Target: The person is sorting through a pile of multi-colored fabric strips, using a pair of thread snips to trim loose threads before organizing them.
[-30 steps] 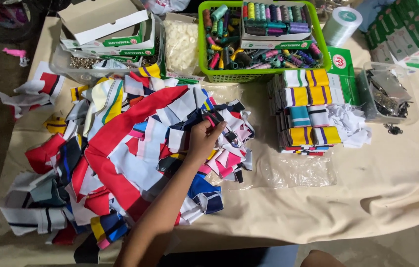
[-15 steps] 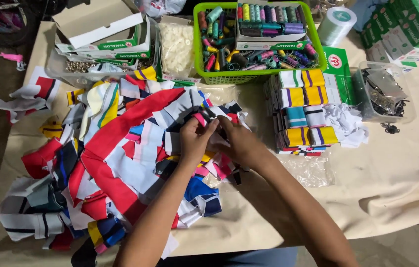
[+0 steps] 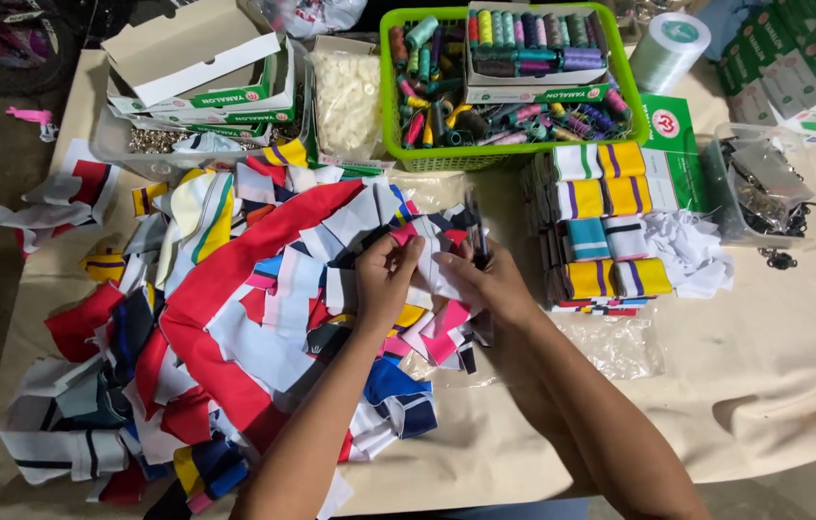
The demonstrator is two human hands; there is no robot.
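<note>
Since the earlier frame, the right hand [image 3: 490, 279] has joined the left hand [image 3: 387, 277] over the scrap pile [image 3: 235, 318]. Both hands pinch one small white fabric piece [image 3: 435, 265], just in front of the green basket [image 3: 394, 116]. Folded striped bands [image 3: 605, 221] lie right of the pile on the tabletop [image 3: 793, 347].

Both hands [image 3: 442, 274] pinching a white fabric piece [image 3: 439, 273], scrap pile [image 3: 235, 318] beneath

Sewing supplies around a green basket [image 3: 509, 154].
Thread spools [image 3: 447, 96] fill it; folded striped collars [image 3: 610, 217] stacked just right, white buttons [image 3: 345, 91] left.
</note>
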